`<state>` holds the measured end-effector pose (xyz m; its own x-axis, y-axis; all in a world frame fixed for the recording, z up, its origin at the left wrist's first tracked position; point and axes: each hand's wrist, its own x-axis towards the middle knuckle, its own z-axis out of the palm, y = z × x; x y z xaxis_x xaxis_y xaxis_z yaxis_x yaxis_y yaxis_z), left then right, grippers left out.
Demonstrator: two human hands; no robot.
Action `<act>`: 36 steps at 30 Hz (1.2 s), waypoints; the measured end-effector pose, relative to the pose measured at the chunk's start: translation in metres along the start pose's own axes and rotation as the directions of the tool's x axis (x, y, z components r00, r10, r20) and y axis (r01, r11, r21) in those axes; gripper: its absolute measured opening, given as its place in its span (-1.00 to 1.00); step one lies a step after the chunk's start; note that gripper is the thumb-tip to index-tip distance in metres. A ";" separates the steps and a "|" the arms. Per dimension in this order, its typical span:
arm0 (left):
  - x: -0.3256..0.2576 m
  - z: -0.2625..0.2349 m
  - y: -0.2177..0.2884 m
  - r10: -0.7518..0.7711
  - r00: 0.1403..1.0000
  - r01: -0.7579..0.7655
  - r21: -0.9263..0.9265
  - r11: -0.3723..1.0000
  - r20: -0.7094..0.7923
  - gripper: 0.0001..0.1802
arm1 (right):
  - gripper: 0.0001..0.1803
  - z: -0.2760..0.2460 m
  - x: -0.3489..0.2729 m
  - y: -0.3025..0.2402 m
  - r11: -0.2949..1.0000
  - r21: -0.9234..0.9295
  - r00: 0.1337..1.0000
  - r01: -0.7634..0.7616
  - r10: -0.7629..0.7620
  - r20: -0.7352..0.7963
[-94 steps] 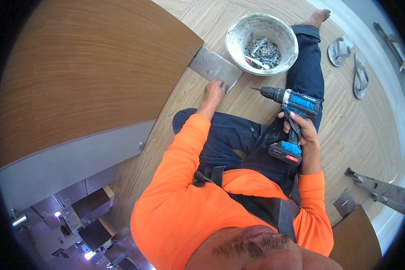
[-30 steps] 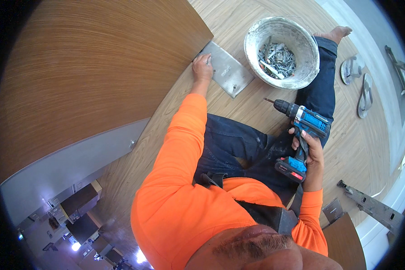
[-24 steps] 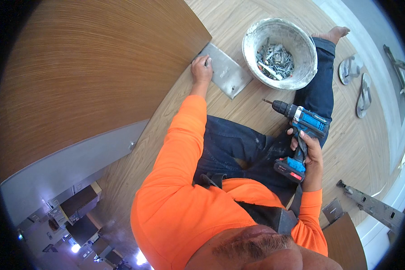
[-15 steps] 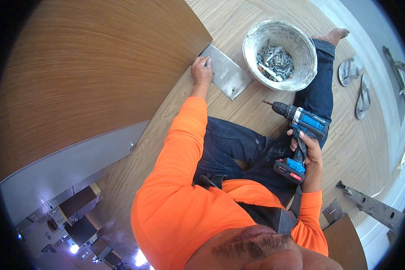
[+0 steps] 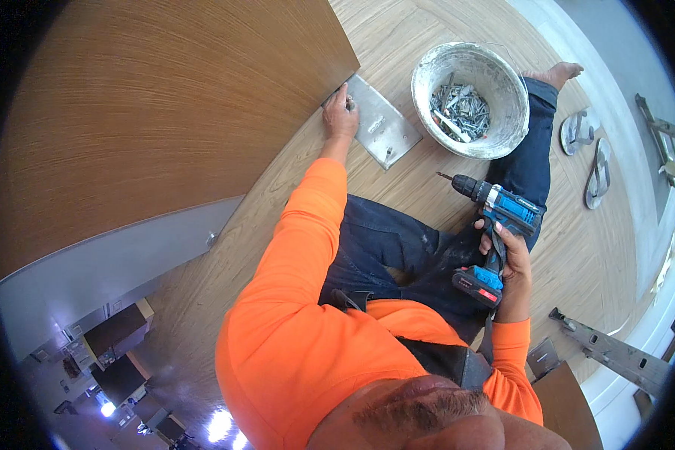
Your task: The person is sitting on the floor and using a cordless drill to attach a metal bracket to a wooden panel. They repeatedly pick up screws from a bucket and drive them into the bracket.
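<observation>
A metal plate (image 5: 382, 124) lies flat on the wood floor, its far corner against the foot of a large brown wood-grain panel (image 5: 172, 112). My left hand (image 5: 340, 118) rests at the plate's panel-side edge, index finger stretched toward that corner and the other fingers curled. Something small and dark shows at the curled fingers; I cannot make out what it is. A blue and black cordless drill (image 5: 510, 210) is gripped at its handle by my right hand (image 5: 514, 255), over my leg. Its bit points left, toward the plate, well apart from it.
A stained white bucket (image 5: 517, 135) of loose screws (image 5: 465, 112) stands between the plate and my outstretched leg. Beyond that leg lie sandals (image 5: 598, 174). A metal bar (image 5: 615, 349), perhaps a ladder part, is at the right. A grey strip (image 5: 112, 262) runs along the panel's near side.
My left hand has shifted slightly, and its index finger now reaches out toward the plate's corner. The drill stays in my right hand. The view has moved a little.
</observation>
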<state>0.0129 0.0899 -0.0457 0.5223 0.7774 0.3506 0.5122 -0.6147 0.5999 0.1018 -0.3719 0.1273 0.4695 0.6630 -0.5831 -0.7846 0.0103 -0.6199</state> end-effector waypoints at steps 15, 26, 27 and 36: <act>0.000 -0.010 0.012 -0.032 0.999 0.031 0.021 0.999 0.044 -0.80 | -0.53 0.003 0.000 0.000 1.000 -0.021 1.000 0.008 -0.008 -0.002; -0.001 0.001 0.002 -0.096 0.992 0.098 -0.029 0.995 0.080 -0.62 | -0.53 0.004 -0.001 0.000 1.000 -0.002 1.000 0.021 -0.021 -0.008; -0.001 0.002 -0.002 -0.097 0.992 0.100 -0.042 0.994 0.078 -0.61 | -0.52 0.004 -0.001 0.000 1.000 0.005 1.000 0.021 -0.021 -0.001; 0.004 -0.006 0.011 -0.114 0.986 0.115 0.002 0.993 0.119 -0.62 | -0.51 0.000 0.001 0.001 1.000 0.012 1.000 0.018 -0.018 0.018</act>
<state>0.0165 0.0868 -0.0337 0.5378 0.8210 0.1917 0.5702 -0.5217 0.6347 0.1012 -0.3717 0.1261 0.4765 0.6760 -0.5622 -0.7807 0.0312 -0.6241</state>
